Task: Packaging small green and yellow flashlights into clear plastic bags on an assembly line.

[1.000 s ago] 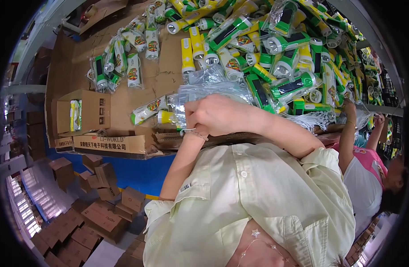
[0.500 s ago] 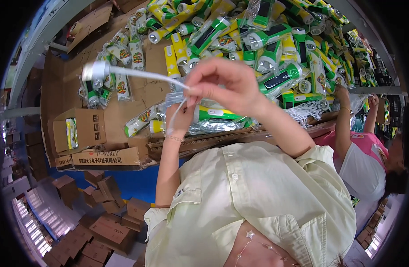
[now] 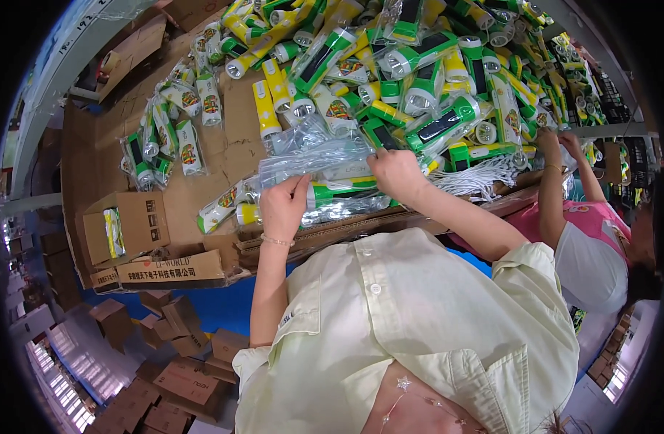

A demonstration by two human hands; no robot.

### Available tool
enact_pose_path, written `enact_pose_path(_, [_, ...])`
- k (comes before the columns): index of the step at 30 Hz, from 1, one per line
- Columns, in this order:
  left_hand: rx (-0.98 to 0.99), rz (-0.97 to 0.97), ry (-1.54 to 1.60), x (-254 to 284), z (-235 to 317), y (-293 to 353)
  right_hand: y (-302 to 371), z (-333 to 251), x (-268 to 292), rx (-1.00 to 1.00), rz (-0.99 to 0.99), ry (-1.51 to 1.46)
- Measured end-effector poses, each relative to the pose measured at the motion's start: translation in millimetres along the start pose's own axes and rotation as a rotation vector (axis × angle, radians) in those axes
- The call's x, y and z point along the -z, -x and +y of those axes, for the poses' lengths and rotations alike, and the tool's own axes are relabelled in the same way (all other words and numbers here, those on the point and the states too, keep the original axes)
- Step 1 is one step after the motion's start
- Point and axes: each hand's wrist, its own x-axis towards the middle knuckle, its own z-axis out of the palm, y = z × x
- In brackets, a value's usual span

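Your left hand (image 3: 283,211) and right hand (image 3: 399,176) clamp fingertips on a clear bag (image 3: 324,160); between those fingertips lies a green flashlight (image 3: 340,189).

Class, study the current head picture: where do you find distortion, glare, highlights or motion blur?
Head view: the grey metal post bends at upper left, and the picture's corners go black; bright panes at lower left look washed out; the clear plastic near the middle carries pale highlights; the left hand and right hand show no obvious motion blur.

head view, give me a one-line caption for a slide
Left hand and right hand hold clear plastic packaging beside heaped green, yellow and white flashlights.
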Motion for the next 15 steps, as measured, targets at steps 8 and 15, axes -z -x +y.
enact_pose_path(8, [-0.001, 0.01, -0.02, 7, 9, 8, -4, -24, -1, 0.029, -0.172, 0.023])
enact_pose_path(15, [0.27, -0.21, 0.328, 8, -13, 19, -16, -17, 21, 0.147, -0.068, -0.089])
